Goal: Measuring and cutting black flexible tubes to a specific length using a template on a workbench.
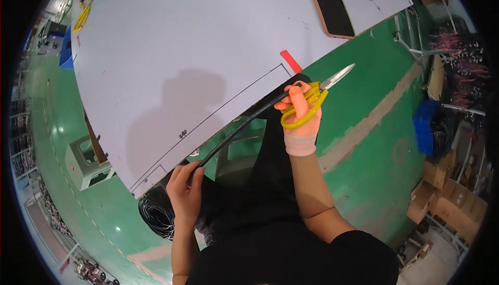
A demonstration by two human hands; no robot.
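A long black cable or tube [230, 135] is stretched slantwise along the near edge of the white table. My left hand [185, 191], bare, is closed on its lower left end. In an orange glove, my right hand [302, 124] pinches the upper right end between thumb and fingers. That same hand also has scissors [315, 107] with yellow handles hooked on it, their blades pointing up and right, away from the cable. Whether the blades are fully closed is hard to make out.
The white table [208, 30] carries a phone [331, 8], a red strip [291, 61], drawn lines and yellow-handled scissors [82, 13]. A coil of black cable [157, 209] hangs beside my left arm. A stool [83, 163] stands left; cardboard boxes [452, 202] and a blue bin [425, 128] are right.
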